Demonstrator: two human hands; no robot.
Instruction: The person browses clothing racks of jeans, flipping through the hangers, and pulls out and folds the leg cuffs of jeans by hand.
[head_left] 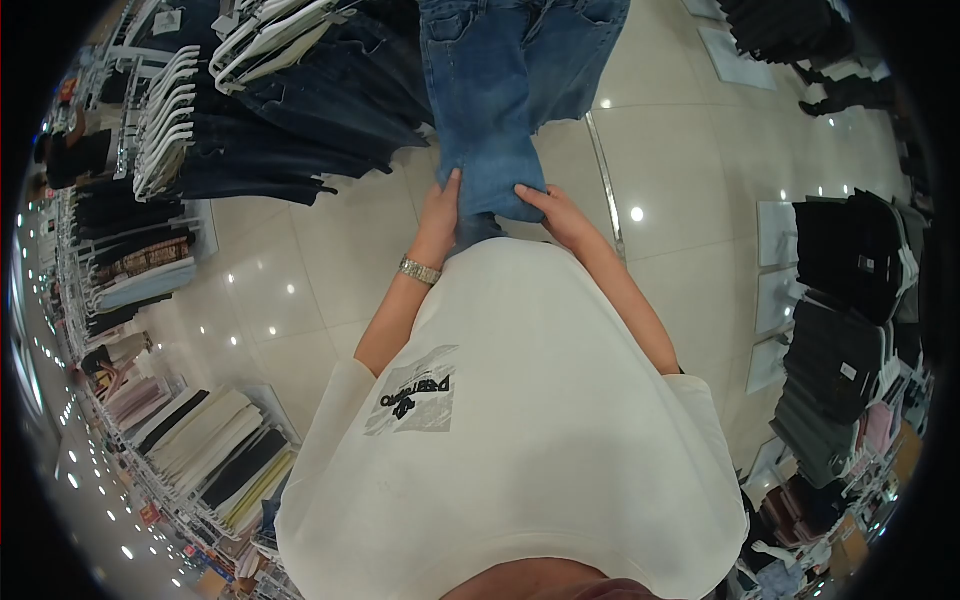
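A pair of blue jeans [485,110] stretches from the top edge of the head view down toward my body. My left hand [437,222], with a metal watch [420,270] on its wrist, grips the left edge of one leg near the hem, thumb on top. On the opposite edge of the same leg, my right hand [562,215] pinches the fabric with its thumb over the denim. The other leg hangs off to the right, away from both hands. The waist end is cut off by the frame.
Dark jeans [270,150] hang on white hangers [170,120] to the left of my hands. Racks of folded-over clothes [215,450] line the left side, and dark garments [850,255] hang on the right. Glossy tiled floor [670,160] lies between them.
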